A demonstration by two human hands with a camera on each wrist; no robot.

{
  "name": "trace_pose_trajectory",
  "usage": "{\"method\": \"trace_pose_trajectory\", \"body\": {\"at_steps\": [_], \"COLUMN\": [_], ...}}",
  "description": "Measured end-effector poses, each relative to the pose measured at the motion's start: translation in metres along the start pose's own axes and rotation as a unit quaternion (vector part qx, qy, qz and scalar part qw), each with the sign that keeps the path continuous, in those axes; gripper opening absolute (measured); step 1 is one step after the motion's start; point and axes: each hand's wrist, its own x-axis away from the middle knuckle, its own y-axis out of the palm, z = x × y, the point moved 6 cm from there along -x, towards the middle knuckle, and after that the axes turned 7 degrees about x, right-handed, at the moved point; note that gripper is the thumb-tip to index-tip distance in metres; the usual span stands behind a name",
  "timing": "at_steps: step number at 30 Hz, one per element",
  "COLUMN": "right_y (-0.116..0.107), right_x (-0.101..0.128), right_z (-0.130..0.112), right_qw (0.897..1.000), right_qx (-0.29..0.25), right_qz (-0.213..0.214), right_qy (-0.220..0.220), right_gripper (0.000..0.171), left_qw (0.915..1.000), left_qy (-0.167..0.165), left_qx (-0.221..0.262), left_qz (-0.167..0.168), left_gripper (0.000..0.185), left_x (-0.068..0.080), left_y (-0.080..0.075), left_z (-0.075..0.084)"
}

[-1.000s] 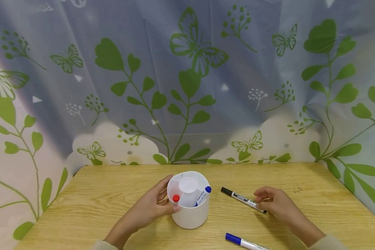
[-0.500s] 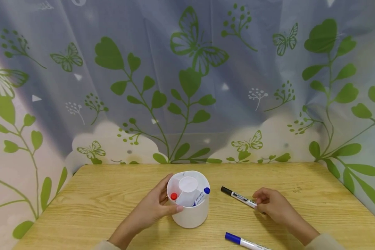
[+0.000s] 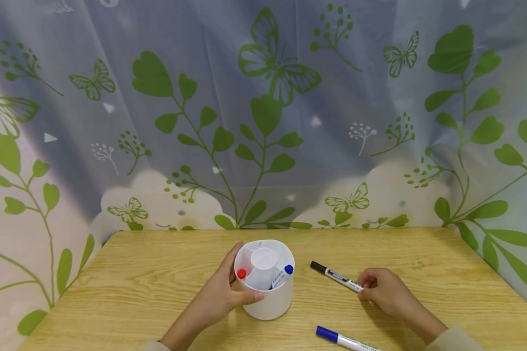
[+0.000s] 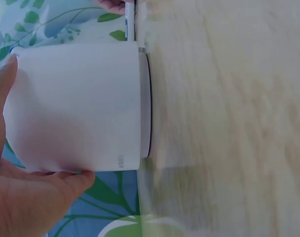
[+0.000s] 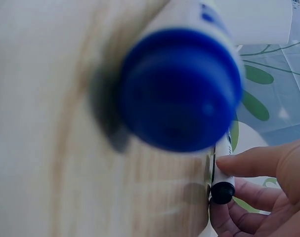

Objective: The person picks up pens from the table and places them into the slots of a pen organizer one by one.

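**Head view: black marker pinched, holder steadied**

Black marker (image 3: pixel 337 277) lies flat on the table at 3 o'clock of the white holder (image 3: pixel 265 287), cap pointing at the holder. Right hand (image 3: pixel 384 291) pinches its tail end, fingertips curled on the barrel, probably so the capped end leads. Left hand (image 3: pixel 221 297) wraps the holder wall, likely bracing it. Red-capped marker (image 3: pixel 241 273) and blue-capped marker (image 3: pixel 285 271) stand inside. Loose blue marker (image 3: pixel 344 340) lies at 5 o'clock. Wooden table (image 3: pixel 149 273); leaf-and-butterfly curtain (image 3: pixel 263 112) behind.
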Motion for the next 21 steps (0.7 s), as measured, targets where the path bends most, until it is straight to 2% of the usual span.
{"method": "trace_pose_trajectory", "body": {"at_steps": [11,14,21], "right_y": [-0.010,-0.013,-0.021], "right_x": [0.000,0.000,0.002], "right_z": [-0.004,-0.006,-0.015], "right_qw": [0.998,0.997,0.997], "right_qx": [0.049,0.046,0.000], "right_qz": [0.032,0.048,0.072], "right_qy": [0.024,0.025,0.036], "right_gripper": [0.010,0.010,0.014], "left_qw": [0.9986,0.9980,0.9973], "left_qy": [0.003,0.003,0.003], "left_qx": [-0.030,-0.039,-0.048], "left_qz": [0.043,0.049,0.056], "left_gripper": [0.130,0.131,0.129], "left_x": [-0.001,0.000,0.001], "left_y": [0.007,0.009,0.008], "left_z": [-0.002,-0.001,-0.002]}}
